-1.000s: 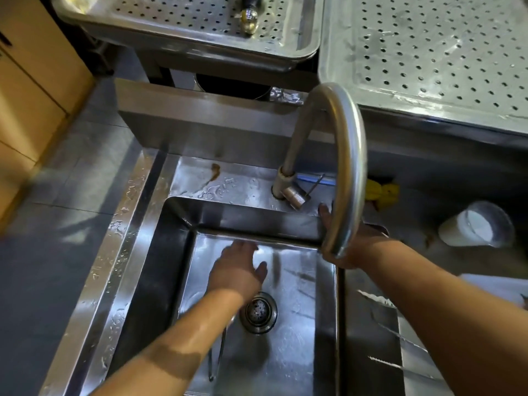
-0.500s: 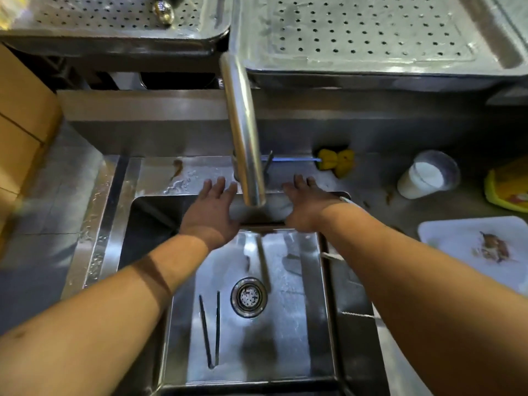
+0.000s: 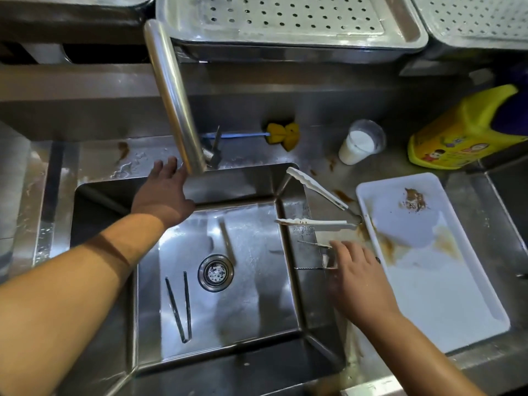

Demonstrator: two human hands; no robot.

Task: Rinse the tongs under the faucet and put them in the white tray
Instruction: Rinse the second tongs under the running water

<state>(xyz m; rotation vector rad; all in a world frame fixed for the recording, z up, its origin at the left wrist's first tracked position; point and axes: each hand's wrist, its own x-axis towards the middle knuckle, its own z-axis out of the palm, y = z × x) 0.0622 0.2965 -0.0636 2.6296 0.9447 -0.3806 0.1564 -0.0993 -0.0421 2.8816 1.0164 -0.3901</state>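
White-tipped tongs (image 3: 317,204) lie spread open on the counter between the sink (image 3: 291,281) and the white tray (image 3: 428,295), which has brown stains. Thin metal tongs (image 3: 313,256) rest on the sink's right rim, their tips sticking out from under my right hand (image 3: 354,275). That hand lies over them with its fingers spread. Dark tongs (image 3: 180,304) lie on the sink floor, left of the drain. My left hand (image 3: 163,192) is open, beside the base of the faucet (image 3: 174,95). No water runs.
A yellow jug (image 3: 463,130), a cup of white liquid (image 3: 361,142) and a yellow brush (image 3: 283,134) stand behind the sink. Perforated steel trays (image 3: 285,21) hang over the back. The drain (image 3: 215,272) sits mid-sink.
My right hand has left the faucet area and dropped right onto the metal tongs at the sink's rim. My left hand stays near the faucet base. The view has swung right.
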